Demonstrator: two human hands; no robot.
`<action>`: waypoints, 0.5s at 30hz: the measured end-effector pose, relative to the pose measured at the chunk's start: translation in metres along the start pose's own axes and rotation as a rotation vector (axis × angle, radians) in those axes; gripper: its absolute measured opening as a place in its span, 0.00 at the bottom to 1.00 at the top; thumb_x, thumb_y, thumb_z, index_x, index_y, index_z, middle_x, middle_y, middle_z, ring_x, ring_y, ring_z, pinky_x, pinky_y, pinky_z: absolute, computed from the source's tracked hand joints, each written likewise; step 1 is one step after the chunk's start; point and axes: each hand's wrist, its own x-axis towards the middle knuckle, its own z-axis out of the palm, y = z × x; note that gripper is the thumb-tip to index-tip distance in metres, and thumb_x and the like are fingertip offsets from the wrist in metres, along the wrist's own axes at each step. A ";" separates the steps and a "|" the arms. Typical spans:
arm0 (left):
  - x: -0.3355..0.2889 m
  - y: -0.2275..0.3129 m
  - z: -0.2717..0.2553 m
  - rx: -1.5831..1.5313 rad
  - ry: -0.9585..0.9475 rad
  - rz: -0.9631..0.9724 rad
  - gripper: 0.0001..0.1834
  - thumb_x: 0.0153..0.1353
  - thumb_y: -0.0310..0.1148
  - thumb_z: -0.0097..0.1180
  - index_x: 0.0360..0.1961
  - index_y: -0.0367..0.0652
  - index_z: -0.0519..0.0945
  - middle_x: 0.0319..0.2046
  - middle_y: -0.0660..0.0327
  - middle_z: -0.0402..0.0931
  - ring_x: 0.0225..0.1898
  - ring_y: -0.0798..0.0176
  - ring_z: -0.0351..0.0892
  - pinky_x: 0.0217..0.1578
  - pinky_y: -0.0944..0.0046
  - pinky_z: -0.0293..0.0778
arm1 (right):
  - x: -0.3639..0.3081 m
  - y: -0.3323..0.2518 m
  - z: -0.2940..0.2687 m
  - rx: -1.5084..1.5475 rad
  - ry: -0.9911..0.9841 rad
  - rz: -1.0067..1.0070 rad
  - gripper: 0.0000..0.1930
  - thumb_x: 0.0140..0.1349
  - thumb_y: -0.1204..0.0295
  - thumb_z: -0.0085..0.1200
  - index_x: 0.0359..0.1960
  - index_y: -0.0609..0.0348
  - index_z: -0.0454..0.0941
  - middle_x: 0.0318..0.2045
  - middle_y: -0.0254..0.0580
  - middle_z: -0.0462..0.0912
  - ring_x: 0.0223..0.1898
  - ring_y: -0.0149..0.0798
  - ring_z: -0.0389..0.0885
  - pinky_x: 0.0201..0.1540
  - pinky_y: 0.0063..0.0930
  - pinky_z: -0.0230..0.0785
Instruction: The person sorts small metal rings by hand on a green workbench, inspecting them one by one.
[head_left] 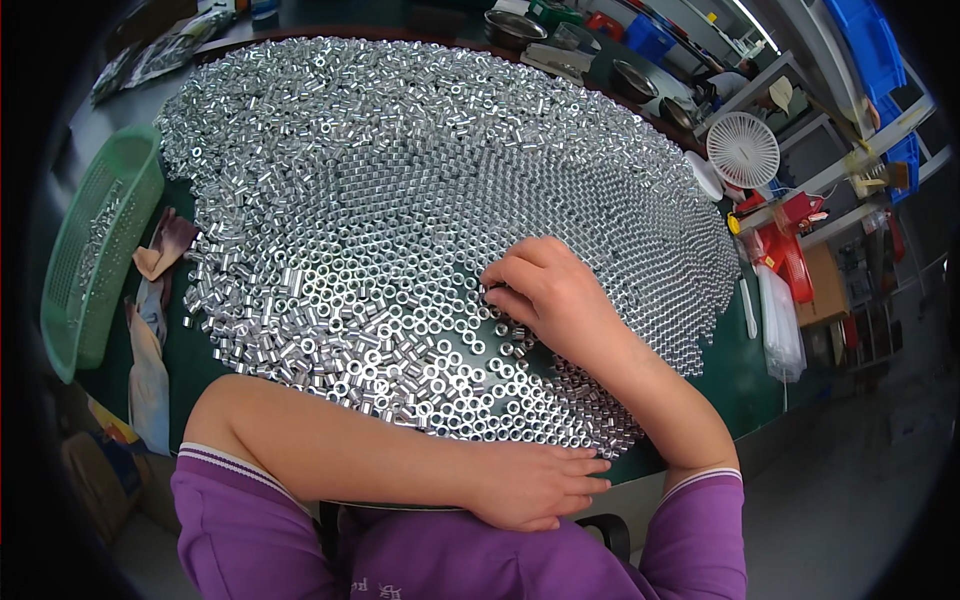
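1. Nearest, the left hand (pixel 535 487) lies flat and open, palm down, at the front edge of the bench (pixel 750 395). It grips nothing visible; its fingertips are just beside the closest metal rings (pixel 430 210), though contact is unclear.
2. Beyond it, the right hand (pixel 555 295) reaches in among the rings, thumb and forefinger drawn together. Whether a ring sits between them I cannot tell; the fingers hide it.
3. The step in hand looks like placing or straightening rings by fingertip. The next move probably calls for a light pinch on one ring and a low, steady wrist, so that upright neighbours stay standing.
4. Room is tight: only a small dark gap of bench shows under the right wrist. Loose, tumbled rings crowd its left; close, even rows stand on end to its right and ahead.
5. At the sides, bench surface shows in narrow strips: leftward beside the crumpled cloth (pixel 150 330) and green basket (pixel 80 330), rightward before the clear plastic bag (pixel 780 325).
6. Farthest, a jumbled heap of rings nears the back edge, with metal bowls (pixel 515 28) past it and a white fan (pixel 742 150) toward the right.
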 end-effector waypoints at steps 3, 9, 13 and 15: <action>-0.001 -0.001 0.002 -0.006 0.009 0.007 0.25 0.62 0.40 0.46 0.52 0.28 0.70 0.62 0.43 0.60 0.68 0.45 0.50 0.69 0.50 0.43 | 0.003 0.004 0.001 0.022 -0.044 -0.031 0.08 0.48 0.74 0.62 0.31 0.57 0.79 0.31 0.39 0.76 0.37 0.44 0.75 0.39 0.35 0.70; 0.003 0.001 -0.008 0.032 -0.141 -0.024 0.25 0.65 0.41 0.43 0.55 0.31 0.68 0.65 0.46 0.54 0.70 0.46 0.45 0.69 0.50 0.42 | -0.005 0.007 0.000 -0.036 -0.127 -0.088 0.06 0.50 0.75 0.61 0.31 0.58 0.79 0.30 0.37 0.76 0.36 0.42 0.75 0.39 0.33 0.70; 0.002 0.003 -0.011 0.042 -0.155 -0.024 0.25 0.65 0.41 0.42 0.56 0.32 0.67 0.65 0.46 0.54 0.70 0.46 0.45 0.69 0.50 0.42 | -0.007 0.005 -0.008 0.071 -0.021 -0.073 0.07 0.48 0.76 0.62 0.32 0.57 0.81 0.30 0.37 0.78 0.36 0.42 0.76 0.38 0.33 0.70; 0.002 0.001 -0.011 0.036 -0.164 -0.040 0.25 0.65 0.41 0.42 0.56 0.31 0.67 0.65 0.46 0.54 0.70 0.46 0.44 0.69 0.50 0.42 | -0.015 0.001 -0.022 0.102 -0.077 -0.025 0.08 0.48 0.76 0.62 0.32 0.57 0.81 0.30 0.37 0.78 0.36 0.42 0.76 0.38 0.33 0.71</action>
